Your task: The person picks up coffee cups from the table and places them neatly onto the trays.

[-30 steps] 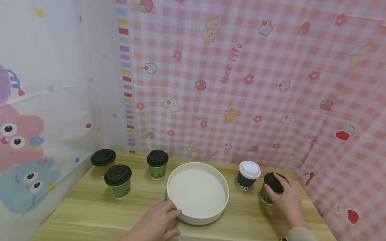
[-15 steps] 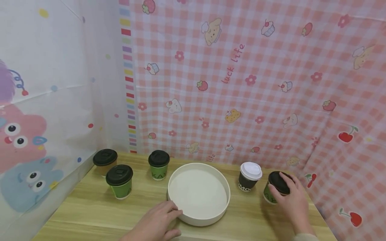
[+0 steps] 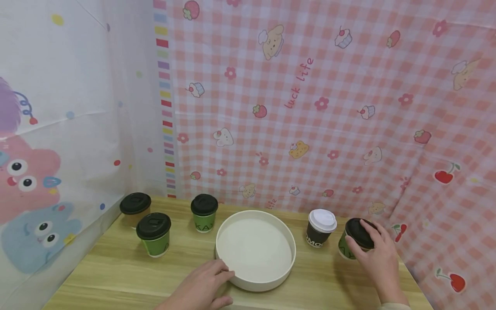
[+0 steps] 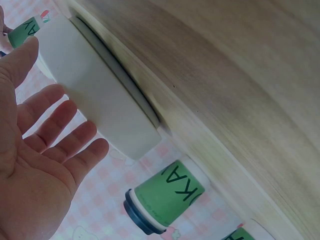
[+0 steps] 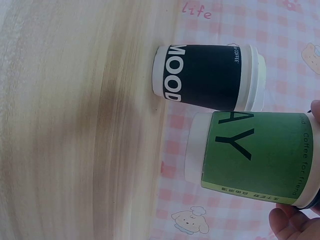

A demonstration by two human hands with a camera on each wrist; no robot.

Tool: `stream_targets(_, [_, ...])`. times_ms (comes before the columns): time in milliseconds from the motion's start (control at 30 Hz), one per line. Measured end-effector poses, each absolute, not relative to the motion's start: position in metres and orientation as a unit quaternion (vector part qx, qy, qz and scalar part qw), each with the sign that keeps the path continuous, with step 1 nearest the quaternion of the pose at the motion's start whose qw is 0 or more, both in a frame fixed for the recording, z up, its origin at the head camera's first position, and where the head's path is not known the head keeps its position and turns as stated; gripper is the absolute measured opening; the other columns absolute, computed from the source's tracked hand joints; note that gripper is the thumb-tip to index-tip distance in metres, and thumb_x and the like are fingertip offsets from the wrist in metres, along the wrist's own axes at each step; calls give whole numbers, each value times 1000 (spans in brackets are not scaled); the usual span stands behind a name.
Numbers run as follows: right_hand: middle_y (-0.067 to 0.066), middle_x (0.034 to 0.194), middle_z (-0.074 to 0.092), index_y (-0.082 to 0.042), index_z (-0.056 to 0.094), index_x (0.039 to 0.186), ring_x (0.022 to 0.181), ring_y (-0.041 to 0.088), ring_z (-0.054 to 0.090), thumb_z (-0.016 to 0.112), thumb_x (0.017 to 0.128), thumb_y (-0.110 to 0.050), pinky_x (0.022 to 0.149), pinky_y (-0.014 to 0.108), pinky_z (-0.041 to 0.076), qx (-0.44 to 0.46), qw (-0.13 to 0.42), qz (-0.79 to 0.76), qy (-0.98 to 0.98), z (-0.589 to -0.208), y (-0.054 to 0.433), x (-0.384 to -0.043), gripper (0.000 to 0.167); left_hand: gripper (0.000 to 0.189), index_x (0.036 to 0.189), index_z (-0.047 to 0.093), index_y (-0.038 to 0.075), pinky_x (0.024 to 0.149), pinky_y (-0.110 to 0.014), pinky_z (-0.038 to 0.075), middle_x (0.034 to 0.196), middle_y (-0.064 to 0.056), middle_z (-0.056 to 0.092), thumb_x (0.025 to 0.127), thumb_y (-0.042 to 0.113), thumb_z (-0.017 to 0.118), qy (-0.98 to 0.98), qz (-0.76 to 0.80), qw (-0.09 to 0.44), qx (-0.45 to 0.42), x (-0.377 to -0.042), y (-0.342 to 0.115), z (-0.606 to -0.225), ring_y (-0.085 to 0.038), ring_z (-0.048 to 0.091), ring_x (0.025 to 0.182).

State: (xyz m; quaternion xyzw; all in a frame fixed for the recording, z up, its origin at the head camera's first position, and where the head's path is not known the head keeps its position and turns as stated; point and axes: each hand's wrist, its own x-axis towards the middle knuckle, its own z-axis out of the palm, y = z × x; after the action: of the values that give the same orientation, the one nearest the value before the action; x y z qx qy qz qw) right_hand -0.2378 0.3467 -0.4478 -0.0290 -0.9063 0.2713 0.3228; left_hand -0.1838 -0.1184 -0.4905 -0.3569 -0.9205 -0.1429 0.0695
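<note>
At the right of the table, my right hand (image 3: 377, 262) grips a green paper cup (image 3: 346, 249) by its black lid, fingers and thumb round the lid's edge. The cup is roughly upright, and in the right wrist view the white base of this green cup (image 5: 257, 157) shows off the tabletop. My left hand (image 3: 199, 286) is at the near left of a round cream tray (image 3: 257, 285), fingers extended, fingertips right at its wall. The left wrist view shows the palm side of the left hand (image 4: 37, 165) beside the tray's wall (image 4: 100, 85).
A black cup with a white lid (image 3: 319, 228) stands between the tray and the held cup. Left of the tray are two green cups with black lids (image 3: 203, 215) and a brown cup with a black lid (image 3: 135, 206). A pink checked cloth (image 3: 248, 107) hangs behind.
My right hand has raised the green cup slightly and shifted it a little right, away from the white-lidded cup. The left hand keeps its place at the tray.
</note>
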Motion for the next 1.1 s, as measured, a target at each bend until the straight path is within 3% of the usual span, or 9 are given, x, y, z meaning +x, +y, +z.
stream_targets(800, [28, 153, 54, -6, 68, 141, 138, 56, 51, 92, 82, -21, 106, 78, 41, 20, 373, 289, -881, -420, 345, -229, 65, 52, 136, 72, 16, 93, -31, 57, 123, 7, 64, 96, 49, 78, -923, -154, 43, -350, -187, -120, -492, -6, 60, 109])
stream_targets(1100, [23, 157, 53, -12, 67, 144, 139, 54, 52, 92, 83, -23, 104, 78, 43, 35, 376, 291, -879, -400, 336, -222, 67, 53, 137, 72, 16, 94, -32, 58, 125, 6, 64, 96, 50, 79, -923, -151, 45, -350, -185, -119, -490, -8, 60, 110])
